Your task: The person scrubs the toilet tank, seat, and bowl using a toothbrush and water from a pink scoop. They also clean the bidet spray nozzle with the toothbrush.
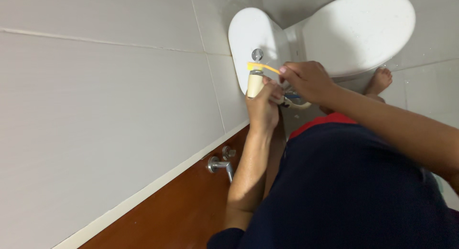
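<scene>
My left hand (263,103) grips a cream-coloured spray head (255,83) with a pale hose (299,105) trailing from it. My right hand (308,79) pinches a thin yellow tool, like a toothbrush (260,66), whose tip rests at the top of the spray head. Both hands are held over the white toilet cistern (246,34) with its round metal flush button (257,53).
The closed white toilet lid (363,29) lies to the right, with a bare foot (380,81) on the tiled floor beside it. Grey wall tiles (105,105) fill the left. A brown wooden door (181,206) with a metal lever handle (219,166) is at the bottom.
</scene>
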